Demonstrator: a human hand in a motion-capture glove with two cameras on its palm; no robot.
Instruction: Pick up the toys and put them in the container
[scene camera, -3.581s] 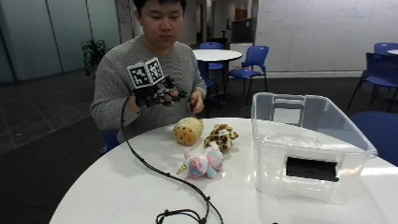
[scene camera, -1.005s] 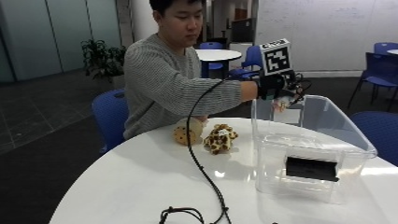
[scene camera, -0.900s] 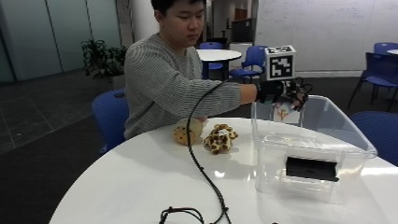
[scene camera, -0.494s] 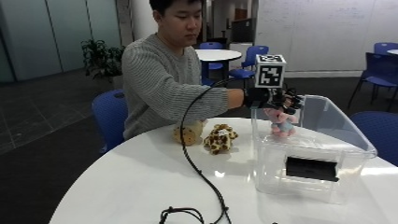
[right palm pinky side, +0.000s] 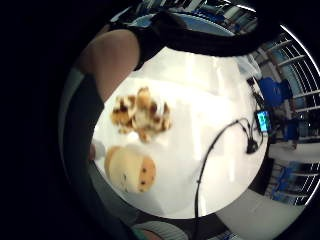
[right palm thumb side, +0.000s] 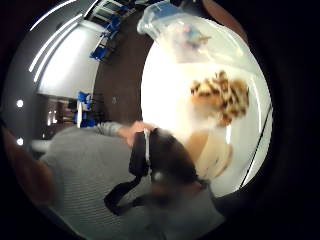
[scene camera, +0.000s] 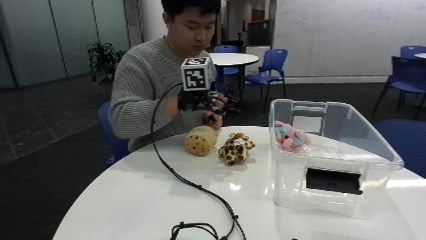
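from the outside view my gloved right hand (scene camera: 212, 106) hangs in the air above the counter (scene camera: 133, 200), near my chest, and the grip holds nothing; the fingers look loosely curled and slack, not pinching anything. the relation i steer by is this: the tan cookie-shaped plush (scene camera: 200, 140) lies almost straight below the hand, just toward the container side, resting on the counter with its spotted round face turned outward, its long axis running roughly from me toward the middle of the counter. just beside it, touching or nearly so, sits the spotted leopard plush (scene camera: 235, 148), a bit farther from the hand and nearer the clear plastic container (scene camera: 373, 150). both palm views look down on these two side by side, so the hand is over them. i judge the cookie plush the nearer pick, needing a short drop. the bare hand is not clearly visible, so the right one is the one to use. counting: two toys on the counter, one pink and blue plush (scene camera: 291, 137) already inside the container, one container, three toys in all.
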